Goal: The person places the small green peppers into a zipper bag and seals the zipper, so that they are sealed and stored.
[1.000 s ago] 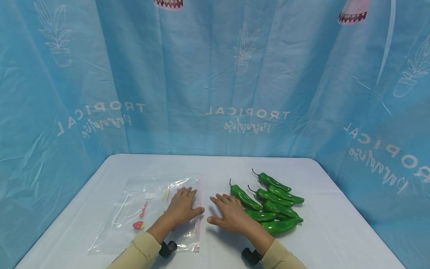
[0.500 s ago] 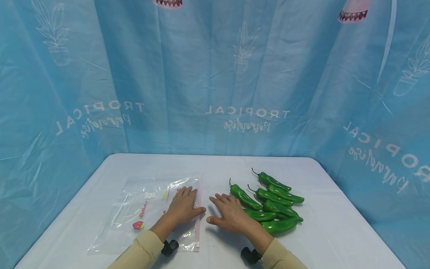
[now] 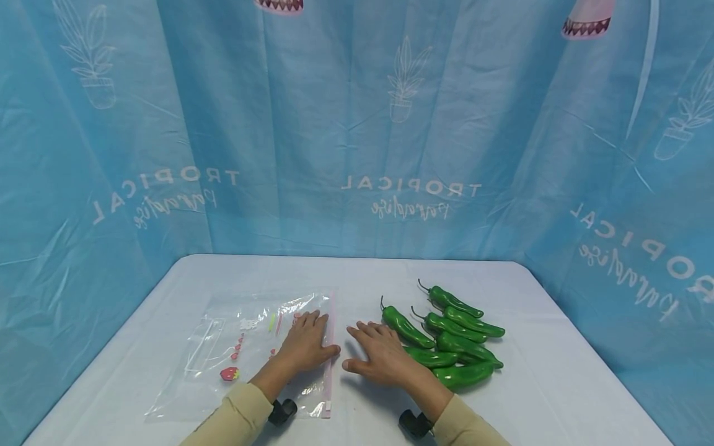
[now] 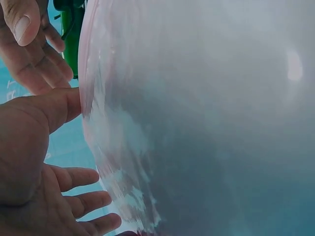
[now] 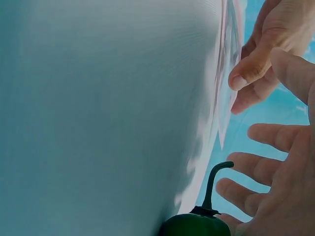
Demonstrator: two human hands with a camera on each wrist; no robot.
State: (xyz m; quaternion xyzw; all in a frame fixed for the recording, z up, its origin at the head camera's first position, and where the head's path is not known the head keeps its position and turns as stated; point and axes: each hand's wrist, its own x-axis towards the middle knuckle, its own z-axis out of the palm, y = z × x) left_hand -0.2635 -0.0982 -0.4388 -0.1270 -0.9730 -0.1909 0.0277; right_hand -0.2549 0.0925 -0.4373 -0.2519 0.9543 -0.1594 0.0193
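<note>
A clear zip bag (image 3: 189, 390) with a pink edge and small red prints lies flat on the left part of the table. My left hand (image 3: 305, 348) is over its right side, fingers spread and straight, thumb reaching past the pink edge. In the left wrist view the thumb (image 4: 59, 108) meets that edge. To the right, my right hand (image 3: 378, 354) hovers or rests low over the cloth with extended fingers, holding nothing. Several long green peppers (image 3: 406, 328) lie just beyond and beside it. One pepper (image 5: 197, 225) with a curved stem shows below the right fingers in the right wrist view.
The table (image 3: 357, 272) has a white cover and rounded far corners. Blue printed curtains (image 3: 312, 136) enclose it at the back and both sides. Each wrist wears a small black camera, such as the right one (image 3: 415, 424).
Almost nothing differs. Both hands shift only very slightly, and the bag and peppers stay where they were.
</note>
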